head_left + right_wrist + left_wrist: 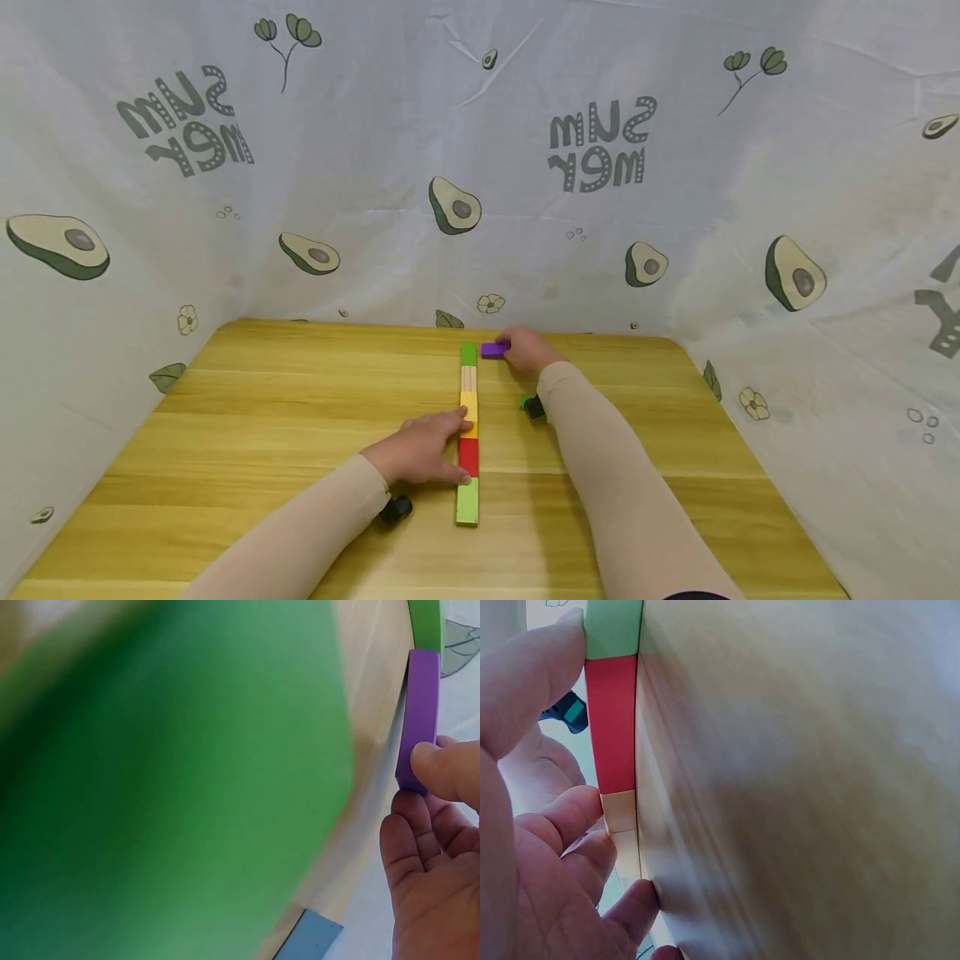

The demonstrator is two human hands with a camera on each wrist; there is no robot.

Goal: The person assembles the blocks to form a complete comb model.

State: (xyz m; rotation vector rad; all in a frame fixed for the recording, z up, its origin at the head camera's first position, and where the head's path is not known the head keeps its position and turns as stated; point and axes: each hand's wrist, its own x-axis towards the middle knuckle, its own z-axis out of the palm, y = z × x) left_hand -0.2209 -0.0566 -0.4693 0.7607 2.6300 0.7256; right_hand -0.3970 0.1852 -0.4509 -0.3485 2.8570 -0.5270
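Note:
A straight row of blocks runs away from me: a light green block (467,506), a red block (470,457), yellow blocks (468,400), a plain wooden block (468,378) and a dark green block (468,355) at the far end. My left hand (422,450) lies along the row's left side, thumb at the light green block and extended fingertips on the yellow ones. My right hand (529,352) pinches a purple block (492,351) by its right end between thumb and fingers. The purple block lies crosswise, just right of the dark green one.
Beside the right wrist, a green block (524,402) is partly hidden by the black wrist camera (535,407). A blue-grey block (309,935) appears in the right wrist view. Behind the wooden table (315,367) hangs a white avocado-print cloth (375,150).

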